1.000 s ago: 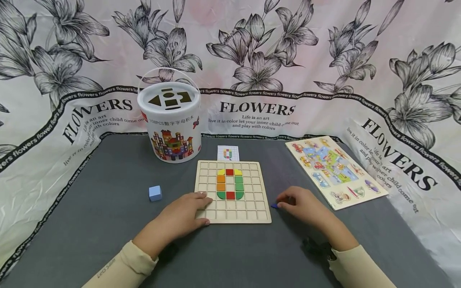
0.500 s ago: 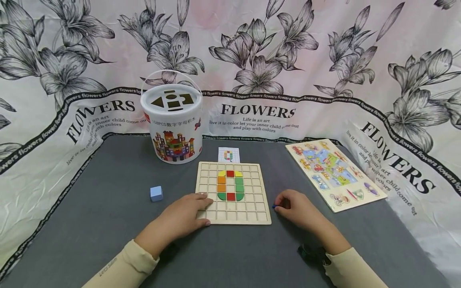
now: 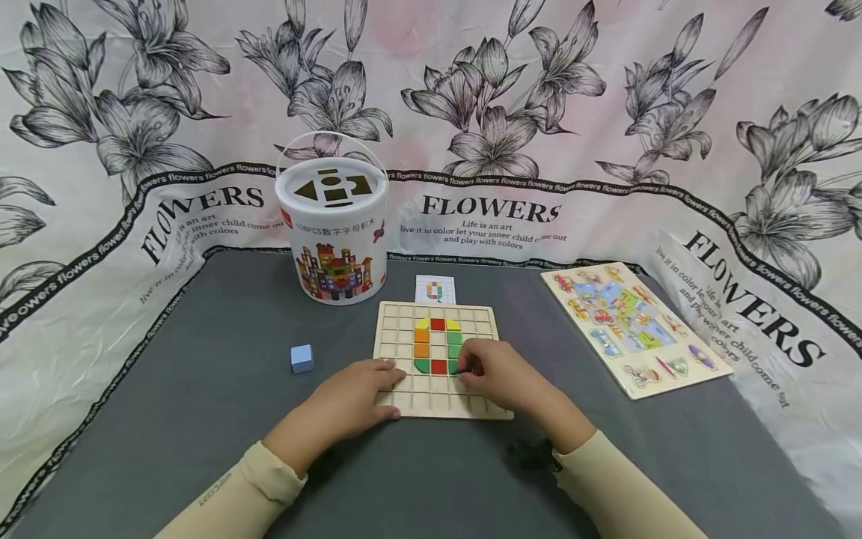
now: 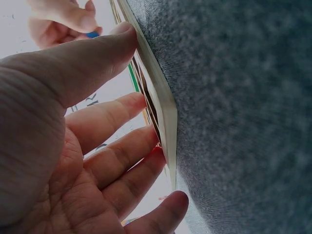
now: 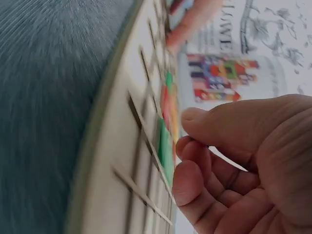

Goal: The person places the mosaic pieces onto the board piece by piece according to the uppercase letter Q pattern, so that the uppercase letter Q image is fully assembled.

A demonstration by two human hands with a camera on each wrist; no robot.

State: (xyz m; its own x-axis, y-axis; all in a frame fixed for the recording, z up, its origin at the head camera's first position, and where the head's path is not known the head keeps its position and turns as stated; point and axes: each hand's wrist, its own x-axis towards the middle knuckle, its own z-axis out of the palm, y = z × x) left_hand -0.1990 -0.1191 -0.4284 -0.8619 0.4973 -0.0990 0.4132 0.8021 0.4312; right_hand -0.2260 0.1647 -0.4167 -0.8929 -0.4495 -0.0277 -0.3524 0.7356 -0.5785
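A pale wooden grid board (image 3: 438, 404) lies on the grey cloth with yellow, red, orange and green tiles (image 3: 438, 367) set in a ring. My left hand (image 3: 353, 397) rests at its left edge and near corner, fingers fairly straight, thumb apart. Between right thumb and fingertips I pinch a small blue piece (image 4: 92, 34), mostly hidden by the fingers. That right hand (image 3: 501, 374) is over the board's right half, fingertips close to the lower right green tile. The right wrist view has the right thumb (image 5: 195, 119) beside the grid.
Behind the board lies a small printed card (image 3: 435, 289) with a coloured Q. A light blue cube (image 3: 301, 358) sits to the left, a white lidded bucket (image 3: 333, 232) at the back left. A picture puzzle board (image 3: 636, 329) lies at the right.
My right hand has moved left from beside the board to over it, carrying the small blue piece. The left hand keeps its place on the board, and the head view has shifted slightly.
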